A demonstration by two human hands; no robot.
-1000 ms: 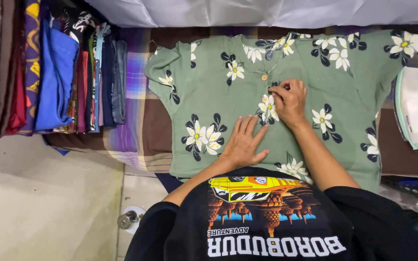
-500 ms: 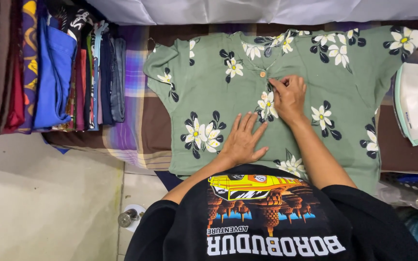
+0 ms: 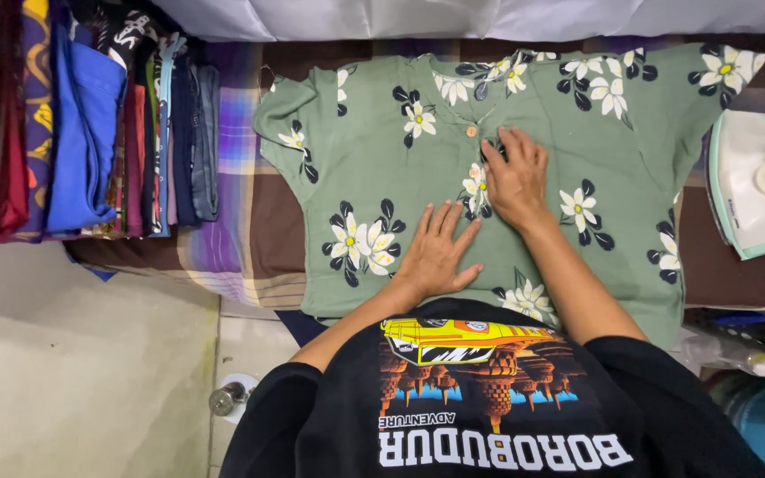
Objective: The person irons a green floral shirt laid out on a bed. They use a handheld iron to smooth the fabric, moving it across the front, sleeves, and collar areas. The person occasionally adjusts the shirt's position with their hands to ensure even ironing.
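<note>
Flat on the green floral shirt (image 3: 382, 150) (spread across the checked ironing cloth (image 3: 232, 239)), the left hand (image 3: 436, 252) lies open-palmed; the right hand (image 3: 515, 177) presses fingers down beside the button placket, gripping nothing.

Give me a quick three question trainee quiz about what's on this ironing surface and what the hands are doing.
1. True or false: the left hand lies flat, fingers spread, on the green floral shirt.
2. Which thing sits at the right edge? A) the clothes iron B) a spray bottle C) a sewing basket
3. Fill in: the right hand presses the shirt's front just below a small orange ____.

Key: 1 true. 2 A. 3 button.
</note>
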